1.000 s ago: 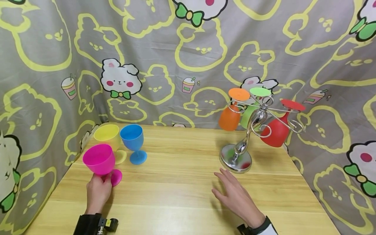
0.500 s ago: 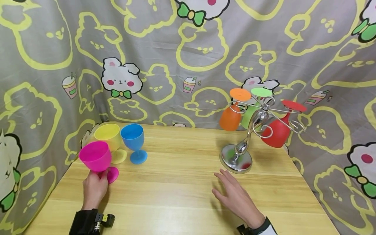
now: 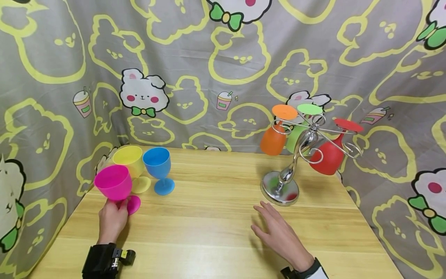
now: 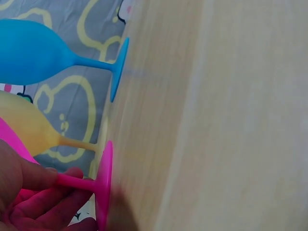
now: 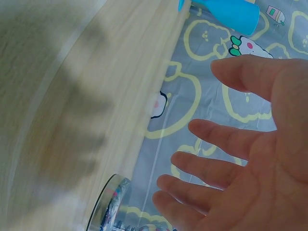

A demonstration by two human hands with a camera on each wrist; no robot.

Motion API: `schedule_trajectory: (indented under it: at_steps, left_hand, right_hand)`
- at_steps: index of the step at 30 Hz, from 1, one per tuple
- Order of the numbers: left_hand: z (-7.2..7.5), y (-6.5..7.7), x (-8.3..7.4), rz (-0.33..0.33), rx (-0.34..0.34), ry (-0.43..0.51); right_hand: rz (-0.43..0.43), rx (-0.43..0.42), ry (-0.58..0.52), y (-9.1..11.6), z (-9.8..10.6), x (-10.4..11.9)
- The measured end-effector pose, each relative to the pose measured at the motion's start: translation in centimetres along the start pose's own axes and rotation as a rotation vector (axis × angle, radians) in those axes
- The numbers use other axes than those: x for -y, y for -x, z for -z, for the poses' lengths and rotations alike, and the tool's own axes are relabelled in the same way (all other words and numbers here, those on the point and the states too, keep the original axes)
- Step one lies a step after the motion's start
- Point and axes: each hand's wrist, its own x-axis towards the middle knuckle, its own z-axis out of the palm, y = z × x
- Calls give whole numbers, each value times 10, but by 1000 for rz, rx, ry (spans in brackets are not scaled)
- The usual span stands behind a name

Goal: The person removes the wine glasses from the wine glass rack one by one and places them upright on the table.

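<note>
My left hand (image 3: 112, 219) pinches the stem of a magenta goblet (image 3: 113, 183) between thumb and fingers; in the left wrist view its stem and foot (image 4: 103, 187) show clearly. The goblet is upright at the table's left side, in front of a yellow goblet (image 3: 137, 164) that it partly hides. To their right stands a blue goblet (image 3: 157, 164), upright. My right hand (image 3: 278, 232) hovers over the table with fingers spread and holds nothing. Just beyond it is the round base of a chrome goblet rack (image 3: 287, 174).
Upside down on the rack hang an orange goblet (image 3: 273, 141), a light green goblet (image 3: 294, 137) and a red goblet (image 3: 327, 157). One front wire loop (image 3: 311, 155) holds no goblet. A patterned grey curtain (image 3: 195, 58) encloses the wooden table (image 3: 205, 217) at the back and sides.
My left hand has carried the magenta goblet slightly back and left, closer to the yellow one. The right hand has stayed where it was.
</note>
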Motion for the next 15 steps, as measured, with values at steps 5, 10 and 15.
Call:
schedule_trajectory:
  at_steps: [5,10,15]
  left_hand:
    - [2,-3,4,0,-2,11]
    - [7,2,3,66,2,49]
    - [14,17,-5,172,5,47]
  right_hand:
    - [-5,2,-4,0,1,0]
    - [0,-2,-2,1,2,-1]
    - [11,-11,-1,2,3,-2]
